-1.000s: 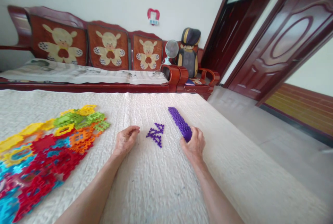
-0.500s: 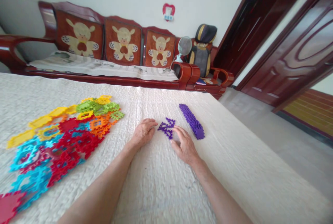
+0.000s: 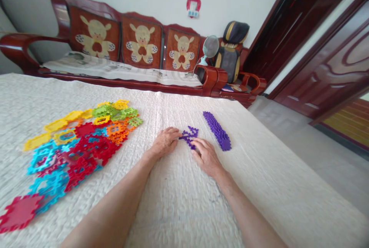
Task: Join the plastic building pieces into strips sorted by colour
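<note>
A purple interlocking plastic piece (image 3: 188, 134), openwork with knobbed edges, lies on the white quilted cover between my hands. My left hand (image 3: 165, 141) is palm down with its fingers stretched out, and the fingertips touch the piece's left edge. At the lower right edge, my right hand (image 3: 206, 156) has its fingers and thumb about the piece. Its fingertips cover part of that edge. Just beyond my right hand lies a long overlapping row of purple pieces (image 3: 216, 129), with a solid square one at its near end.
To the left spreads a pile of interlocking pieces: red (image 3: 86, 155), blue (image 3: 49, 182), yellow (image 3: 56, 125), orange (image 3: 117, 128) and green (image 3: 127, 113). A wooden sofa (image 3: 20, 50) with bear cushions stands behind the covered surface (image 3: 170, 202). A small fan (image 3: 211, 46) is beside it.
The view has shifted slightly, so the room sits a little further right. My left hand's fingertips have come to the purple piece's left edge, and my right fingers reach over its lower right side.
</note>
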Motion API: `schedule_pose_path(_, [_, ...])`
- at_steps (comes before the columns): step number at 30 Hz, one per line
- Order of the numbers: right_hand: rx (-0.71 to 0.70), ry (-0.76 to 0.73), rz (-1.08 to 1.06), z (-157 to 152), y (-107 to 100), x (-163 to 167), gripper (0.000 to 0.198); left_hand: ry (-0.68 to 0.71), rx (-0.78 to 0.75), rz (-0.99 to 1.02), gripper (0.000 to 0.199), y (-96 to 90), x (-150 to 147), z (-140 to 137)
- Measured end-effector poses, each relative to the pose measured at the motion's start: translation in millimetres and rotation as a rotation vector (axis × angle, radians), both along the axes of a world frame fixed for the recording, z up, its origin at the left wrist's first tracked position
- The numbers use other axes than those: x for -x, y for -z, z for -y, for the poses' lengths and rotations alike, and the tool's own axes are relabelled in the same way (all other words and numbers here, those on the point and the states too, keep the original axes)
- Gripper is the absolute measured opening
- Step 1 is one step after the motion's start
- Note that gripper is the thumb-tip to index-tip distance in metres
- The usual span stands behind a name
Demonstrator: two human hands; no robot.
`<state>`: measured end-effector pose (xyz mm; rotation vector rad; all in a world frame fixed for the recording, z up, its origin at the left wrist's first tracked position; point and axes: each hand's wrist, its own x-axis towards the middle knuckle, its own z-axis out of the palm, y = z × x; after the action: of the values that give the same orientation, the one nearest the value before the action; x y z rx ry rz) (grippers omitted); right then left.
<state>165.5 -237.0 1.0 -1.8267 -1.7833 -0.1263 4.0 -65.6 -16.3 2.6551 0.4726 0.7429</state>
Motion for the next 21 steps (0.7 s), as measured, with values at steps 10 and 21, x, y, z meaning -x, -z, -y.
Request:
schedule_pose_path(10, [-0.134, -0.053, -0.276, -1.7, -9.0, 4.3, 0.031, 0.199, -0.004, 0.233, 0.026, 0.7, -6.5, 3.7])
schedule_pose_path(21, [-0.104, 0.091, -0.626, -2.1, -7.9, 8.2, 0.044, 0.231, 0.003, 0.325, 0.017, -5.9, -11.7, 11.6])
